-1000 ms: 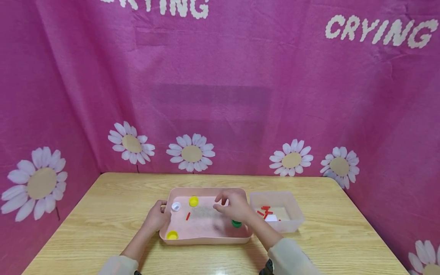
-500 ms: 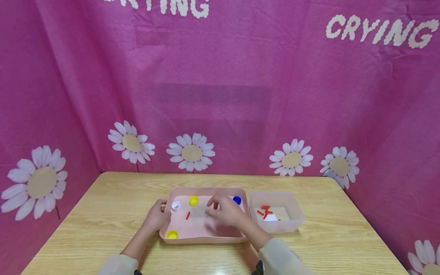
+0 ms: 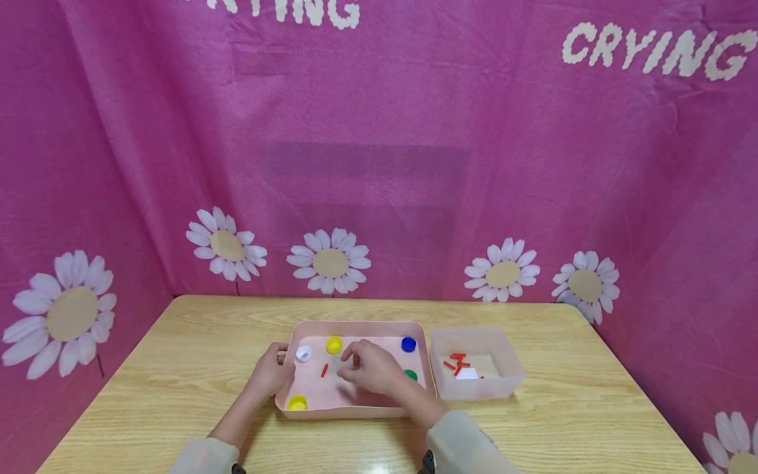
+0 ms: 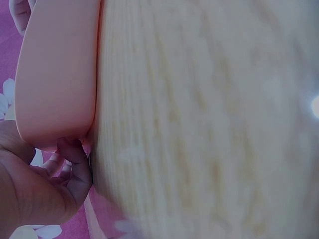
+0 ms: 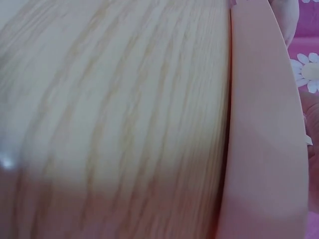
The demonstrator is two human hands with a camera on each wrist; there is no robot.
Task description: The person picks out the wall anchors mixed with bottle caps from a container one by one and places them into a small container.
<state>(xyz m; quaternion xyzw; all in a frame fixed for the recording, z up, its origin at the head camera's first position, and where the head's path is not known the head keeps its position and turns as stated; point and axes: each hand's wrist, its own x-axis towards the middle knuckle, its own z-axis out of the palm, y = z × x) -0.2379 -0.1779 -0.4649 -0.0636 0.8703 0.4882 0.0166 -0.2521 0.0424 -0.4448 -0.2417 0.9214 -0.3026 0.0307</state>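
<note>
In the head view, a shallow pink tray (image 3: 355, 413) lies on the table with bottle caps inside. My left hand (image 3: 276, 372) grips its left side; in the left wrist view that hand's fingers (image 4: 75, 172) bend at the tray's corner. Above the middle of the tray is my right hand (image 3: 374, 370), its thumb and index finger apart with nothing visible between them. Just left of these fingertips lies a short red stick (image 3: 324, 370). A yellow cap (image 3: 334, 345) and a white cap (image 3: 303, 354) sit behind it. Another yellow cap (image 3: 297, 403) occupies the near left corner.
A blue cap (image 3: 408, 344) is at the tray's far right, and a green cap (image 3: 411, 374) shows partly behind my right hand. Right of the tray stands a translucent box (image 3: 482, 390) with several red sticks (image 3: 458, 364) and a white piece (image 3: 467, 373). Pink cloth (image 3: 379, 197) hangs behind the table.
My right hand has moved left across the tray, from its right part to near the red stick, uncovering the blue cap. The left hand stays on the tray's side.
</note>
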